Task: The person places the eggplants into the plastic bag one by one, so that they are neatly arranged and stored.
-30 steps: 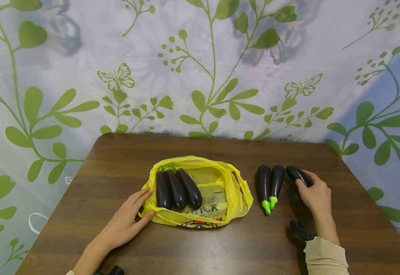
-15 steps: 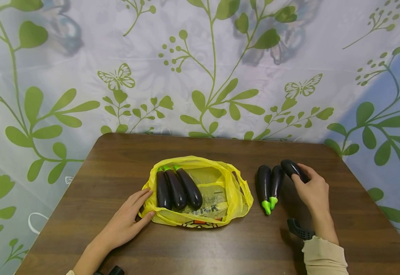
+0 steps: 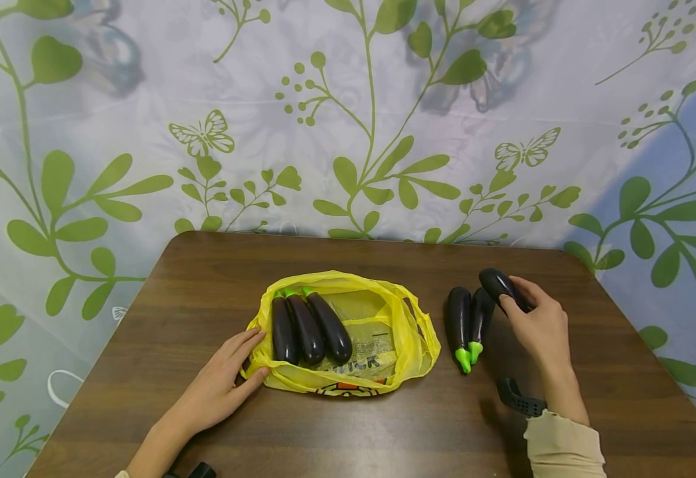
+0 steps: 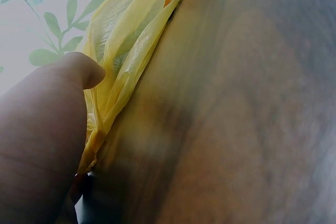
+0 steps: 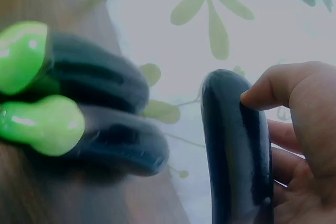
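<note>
My right hand (image 3: 539,325) grips a dark purple eggplant (image 3: 499,287), thumb on one side and fingers on the other. It is raised above the table, its rounded end pointing up and away; its stem end is hidden by the hand. Just left of it, two more eggplants (image 3: 458,325) lie side by side, green caps toward me. A yellow plastic bag (image 3: 410,352) lies with its mouth spread wide, three eggplants (image 3: 306,328) side by side in its left half. My left hand (image 3: 219,385) rests against the bag's left side with fingers extended; its thumb (image 4: 89,72) touches the plastic.
Everything rests on a brown wooden table (image 3: 384,431) with rounded far corners. Behind its far edge hangs a pale cloth (image 3: 252,86) printed with green leaves and butterflies. A black strap (image 3: 521,398) sits at my right wrist.
My right hand has lifted the eggplant off the table and moved it left and slightly away, so it now partly covers the nearest loose eggplant. The left hand and bag have stayed put.
</note>
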Motion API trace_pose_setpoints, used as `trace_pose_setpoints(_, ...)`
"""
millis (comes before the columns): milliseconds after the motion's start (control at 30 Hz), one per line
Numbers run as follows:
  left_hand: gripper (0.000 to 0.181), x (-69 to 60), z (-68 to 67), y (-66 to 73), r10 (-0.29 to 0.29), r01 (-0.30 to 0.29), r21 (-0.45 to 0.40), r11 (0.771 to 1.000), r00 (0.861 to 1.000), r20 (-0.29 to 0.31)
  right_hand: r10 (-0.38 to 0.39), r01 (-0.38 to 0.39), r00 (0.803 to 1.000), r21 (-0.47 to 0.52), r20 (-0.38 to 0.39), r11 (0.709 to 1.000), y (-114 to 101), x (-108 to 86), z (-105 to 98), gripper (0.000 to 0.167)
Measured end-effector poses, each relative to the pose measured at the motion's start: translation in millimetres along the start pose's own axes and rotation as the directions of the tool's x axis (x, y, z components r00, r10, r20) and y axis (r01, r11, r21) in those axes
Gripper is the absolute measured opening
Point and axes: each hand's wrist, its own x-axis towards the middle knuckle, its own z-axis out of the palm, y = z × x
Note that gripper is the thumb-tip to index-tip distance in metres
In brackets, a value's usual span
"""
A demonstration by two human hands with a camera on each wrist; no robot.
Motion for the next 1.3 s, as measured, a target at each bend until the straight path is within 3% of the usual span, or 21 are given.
trace_pose_setpoints(467,0.063,0.1,-0.7,0.8,-0.006,0.006,-0.011,1.000,1.000,0.005,-0.071,0.072,0.997,0.037,-0.007,0.997,-18,-5.5,-2,0.052)
trace_pose_setpoints(1300,0.064,-0.5,-1.3,0.9,-0.007,0.007,-0.005,1.000,1.000,0.010,-0.195,0.191,0.980,0.090,0.041,0.978,-43,-14.3,18,0.057)
